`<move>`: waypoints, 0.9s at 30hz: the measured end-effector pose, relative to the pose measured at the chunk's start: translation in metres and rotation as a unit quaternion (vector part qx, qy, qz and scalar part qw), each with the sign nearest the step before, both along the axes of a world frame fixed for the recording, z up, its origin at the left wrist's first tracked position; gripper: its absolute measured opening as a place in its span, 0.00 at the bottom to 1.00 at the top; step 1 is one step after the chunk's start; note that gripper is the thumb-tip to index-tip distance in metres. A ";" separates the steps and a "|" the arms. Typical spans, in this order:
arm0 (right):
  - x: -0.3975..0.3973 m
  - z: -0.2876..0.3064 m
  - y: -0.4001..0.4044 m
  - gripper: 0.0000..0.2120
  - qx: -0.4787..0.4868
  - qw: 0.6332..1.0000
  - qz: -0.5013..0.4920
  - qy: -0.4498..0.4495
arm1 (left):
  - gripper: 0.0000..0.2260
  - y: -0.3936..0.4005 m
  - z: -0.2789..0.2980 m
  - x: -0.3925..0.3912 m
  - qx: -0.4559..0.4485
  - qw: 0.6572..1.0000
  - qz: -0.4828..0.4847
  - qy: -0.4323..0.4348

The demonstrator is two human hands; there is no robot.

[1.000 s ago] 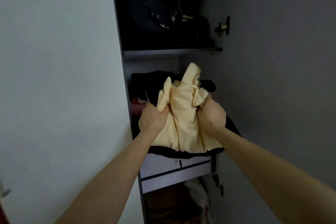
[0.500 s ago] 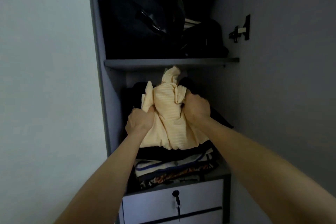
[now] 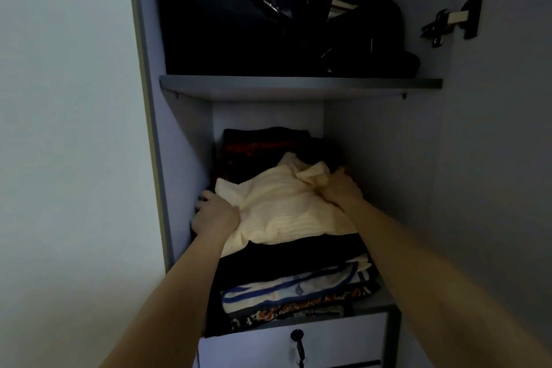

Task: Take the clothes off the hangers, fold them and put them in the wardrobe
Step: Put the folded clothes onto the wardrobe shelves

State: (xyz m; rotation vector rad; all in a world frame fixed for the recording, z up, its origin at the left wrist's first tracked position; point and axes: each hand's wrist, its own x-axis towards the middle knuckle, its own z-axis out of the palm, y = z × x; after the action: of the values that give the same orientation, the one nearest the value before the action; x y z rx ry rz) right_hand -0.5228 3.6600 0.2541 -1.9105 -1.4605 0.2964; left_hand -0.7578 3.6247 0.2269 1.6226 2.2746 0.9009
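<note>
A pale yellow ribbed garment lies bunched on top of a stack of folded clothes in the wardrobe's middle compartment. My left hand grips the garment's left edge, fingers curled into the cloth. On the garment's right rear corner sits my right hand, its fingers closed on the fabric. Both forearms reach in from below. No hanger is in view.
Above, a grey shelf carries dark bags. More dark folded clothes sit behind the garment. Below the stack is a white drawer with a key in its lock. The open door's hinge is at upper right; a white wall is left.
Both hands have moved forward and down into the compartment, and the yellow garment went from held upright and bunched to lying flattened on the stack.
</note>
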 end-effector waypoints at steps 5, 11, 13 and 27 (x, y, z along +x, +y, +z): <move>0.034 -0.003 0.006 0.29 0.018 0.996 -0.091 -0.006 | 0.27 0.014 0.034 0.018 0.169 0.949 -0.139 0.228; -0.022 0.026 -0.003 0.24 0.081 0.959 0.119 -0.245 | 0.32 0.029 0.025 0.043 -0.045 0.948 -0.262 0.173; -0.035 0.015 -0.007 0.29 -0.004 0.941 0.187 -0.281 | 0.34 0.031 0.011 0.041 -0.067 0.951 -0.250 0.169; 0.010 -0.021 0.025 0.47 -0.110 0.987 0.114 -0.027 | 0.36 0.051 0.008 0.042 -0.114 0.958 -0.217 0.151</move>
State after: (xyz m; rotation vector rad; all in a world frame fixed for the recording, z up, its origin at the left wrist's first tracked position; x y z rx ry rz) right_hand -0.5132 3.6852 0.2335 -1.9343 -1.7481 0.5353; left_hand -0.7163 3.6757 0.2348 2.1398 1.9650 0.2907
